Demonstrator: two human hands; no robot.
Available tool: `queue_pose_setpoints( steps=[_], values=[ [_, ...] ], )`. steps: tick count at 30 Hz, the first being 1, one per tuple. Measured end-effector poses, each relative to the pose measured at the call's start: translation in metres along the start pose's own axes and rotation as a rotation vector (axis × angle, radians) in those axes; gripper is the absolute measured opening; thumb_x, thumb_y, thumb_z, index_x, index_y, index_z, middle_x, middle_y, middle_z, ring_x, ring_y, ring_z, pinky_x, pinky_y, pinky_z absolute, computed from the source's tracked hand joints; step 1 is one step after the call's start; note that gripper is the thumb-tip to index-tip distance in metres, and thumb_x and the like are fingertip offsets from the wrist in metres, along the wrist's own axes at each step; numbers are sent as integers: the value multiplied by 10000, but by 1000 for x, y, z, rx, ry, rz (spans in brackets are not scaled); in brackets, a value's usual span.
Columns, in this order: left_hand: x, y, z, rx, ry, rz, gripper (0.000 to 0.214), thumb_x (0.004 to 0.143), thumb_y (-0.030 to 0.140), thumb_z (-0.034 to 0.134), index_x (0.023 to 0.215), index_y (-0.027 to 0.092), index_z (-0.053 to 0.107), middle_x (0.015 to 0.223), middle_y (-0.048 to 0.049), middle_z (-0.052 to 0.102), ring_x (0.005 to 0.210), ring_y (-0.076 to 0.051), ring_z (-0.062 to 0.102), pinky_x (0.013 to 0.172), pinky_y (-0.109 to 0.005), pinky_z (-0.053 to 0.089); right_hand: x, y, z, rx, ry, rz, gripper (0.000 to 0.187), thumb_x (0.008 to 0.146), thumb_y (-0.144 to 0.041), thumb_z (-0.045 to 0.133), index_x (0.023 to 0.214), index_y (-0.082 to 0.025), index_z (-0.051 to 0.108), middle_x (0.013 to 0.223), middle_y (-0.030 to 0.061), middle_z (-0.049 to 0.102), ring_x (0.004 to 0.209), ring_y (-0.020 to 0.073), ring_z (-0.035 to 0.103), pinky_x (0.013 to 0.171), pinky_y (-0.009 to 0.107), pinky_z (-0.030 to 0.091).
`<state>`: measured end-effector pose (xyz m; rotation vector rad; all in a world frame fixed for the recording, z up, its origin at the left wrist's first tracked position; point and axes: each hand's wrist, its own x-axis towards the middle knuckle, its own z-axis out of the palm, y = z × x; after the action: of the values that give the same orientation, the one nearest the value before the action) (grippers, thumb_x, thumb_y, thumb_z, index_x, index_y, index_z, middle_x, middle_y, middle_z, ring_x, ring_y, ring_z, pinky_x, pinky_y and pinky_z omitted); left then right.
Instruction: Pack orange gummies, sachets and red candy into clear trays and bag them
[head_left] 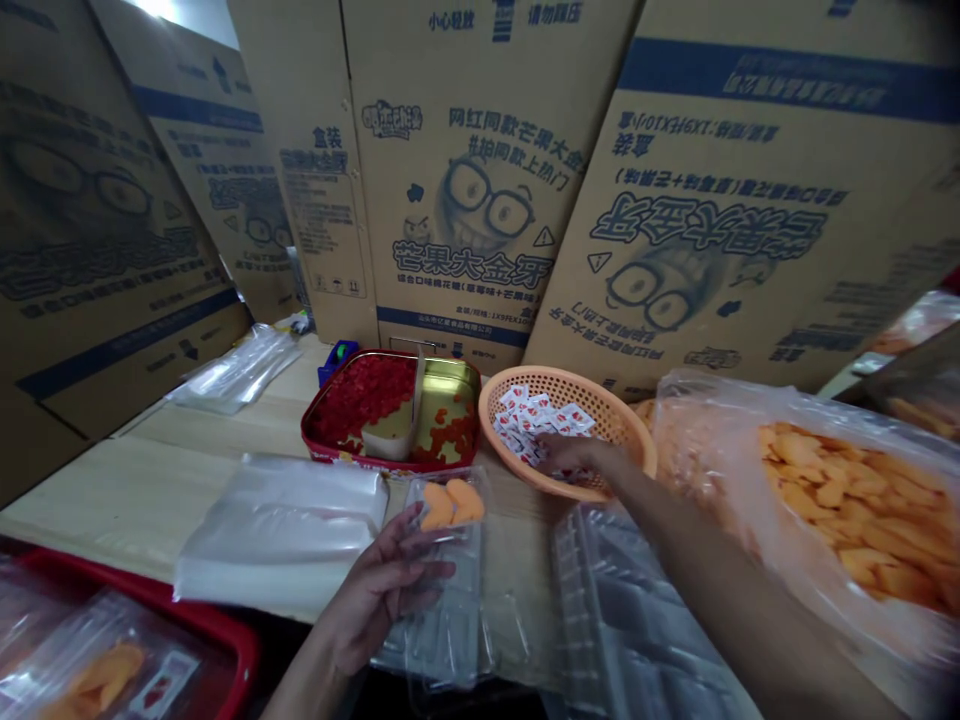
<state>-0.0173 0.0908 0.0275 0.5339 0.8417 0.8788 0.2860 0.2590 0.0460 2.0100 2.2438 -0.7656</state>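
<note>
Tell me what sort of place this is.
Probably a small packing workshop, perhaps for sweets: printed cardboard cartons stand behind the table, a basket holds small sachets, and clear compartment trays lie near a plastic bag of orange pieces.

The middle cardboard box [465,190] reads "小心轻放" and "芒果大金牙"; the right box [712,200] repeats "芒果大金牙" upside down.

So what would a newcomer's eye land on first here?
Probably the round, perforated orange plastic basket right of centre, with the right hand in among its small white packets. To its left sits a red-rimmed, gold-lined tin of red pieces; nearer, the left hand is at a clear plastic tray with orange pieces at its far end.
</note>
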Motion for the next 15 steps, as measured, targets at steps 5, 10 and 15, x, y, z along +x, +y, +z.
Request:
queue_pose_setpoints(
  steps=[5,10,15],
  values=[
    [5,0,-1,3,44,-6,748,669,78,622,1325,257,310,1326,-131,481,924,-228,643,662,-274,506,16,-6,24,88,-75,18,431,484,-85,654,900,-191,630,744,51,647,545,172,572,484,276,455],
    [10,2,-4,1,32,-9,726,673,85,624,1313,246,319,1331,-136,478,935,-237,642,647,-267,506,17,2,17,237,-38,35,223,537,-30,536,707,-162,594,588,-19,557,445,91,481,427,211,416],
    [12,0,-9,-20,32,-7,707,679,83,628,1304,233,334,1324,-139,483,948,-239,638,667,-265,511,3,11,0,476,103,67,152,609,-84,539,740,-158,562,576,-57,503,499,81,504,433,179,447]
  ],
)
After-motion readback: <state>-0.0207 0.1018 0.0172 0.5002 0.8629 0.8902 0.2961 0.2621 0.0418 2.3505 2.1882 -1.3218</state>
